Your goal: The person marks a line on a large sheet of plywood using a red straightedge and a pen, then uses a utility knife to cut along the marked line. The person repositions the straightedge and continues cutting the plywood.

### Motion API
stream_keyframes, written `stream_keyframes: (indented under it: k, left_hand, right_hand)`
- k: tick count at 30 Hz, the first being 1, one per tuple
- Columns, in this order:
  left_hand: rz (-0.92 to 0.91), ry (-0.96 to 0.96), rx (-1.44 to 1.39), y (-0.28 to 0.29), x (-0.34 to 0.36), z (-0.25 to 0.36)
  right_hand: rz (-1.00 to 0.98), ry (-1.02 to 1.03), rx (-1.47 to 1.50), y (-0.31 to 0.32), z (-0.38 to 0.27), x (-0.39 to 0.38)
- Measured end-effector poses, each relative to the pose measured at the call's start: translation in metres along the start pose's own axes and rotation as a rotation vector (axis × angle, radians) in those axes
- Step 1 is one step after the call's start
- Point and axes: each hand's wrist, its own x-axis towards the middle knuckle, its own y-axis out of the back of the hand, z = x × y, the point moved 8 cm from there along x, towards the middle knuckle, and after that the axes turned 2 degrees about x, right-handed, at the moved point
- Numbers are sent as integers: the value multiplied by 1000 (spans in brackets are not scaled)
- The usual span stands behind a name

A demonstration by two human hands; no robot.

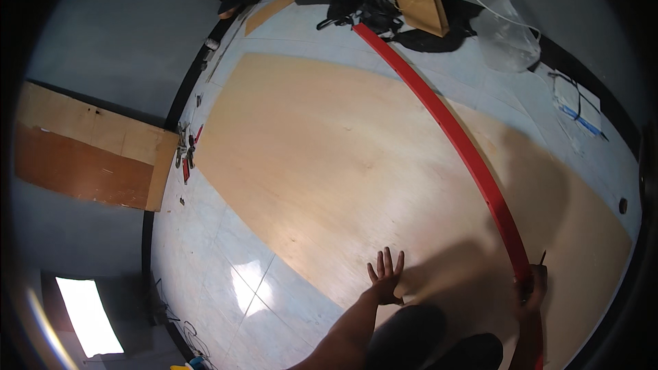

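My left hand (pixel 386 275) lies flat on the plywood sheet (pixel 329 157), fingers spread wide, near the sheet's close edge. To its right, my right hand (pixel 531 292) is closed around a dark pencil (pixel 541 258), held against the near end of the long red straightedge (pixel 452 130), which runs across the plywood toward a brown paper bag (pixel 420 5) past the sheet's far edge.

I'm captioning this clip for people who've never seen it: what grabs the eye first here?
A long red straightedge runs diagonally across a large pale plywood sheet lying on the tiled floor. Near the bottom edge, the left hand presses flat on the sheet with fingers spread, while the right hand grips the straightedge's near end.
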Motion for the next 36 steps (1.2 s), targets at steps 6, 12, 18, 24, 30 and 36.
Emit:
stream_keyframes:
  k: [6, 12, 18, 24, 30, 36]
  left_hand:
    - [17, 4, -63, -5, -3, -15]
    - [-24, 2, -85, 6, 3, -10]
    - [32, 31, -68, 12, -2, -8]
    - [417, 121, -194, 16, 14, 22]
    - [593, -271, -279, 169, 133, 199]
    - [434, -112, -32, 190, 211, 260]
  right_hand:
    - [-115, 70, -75, -38, -21, 78]
    - [-68, 239, -13, -75, -1, 146]
    - [-73, 320, -62, -90, 0, 240]
    - [-118, 356, -41, -76, 8, 319]
    - [-96, 418, -129, -74, 15, 375]
    - [-122, 580, -86, -103, 15, 446]
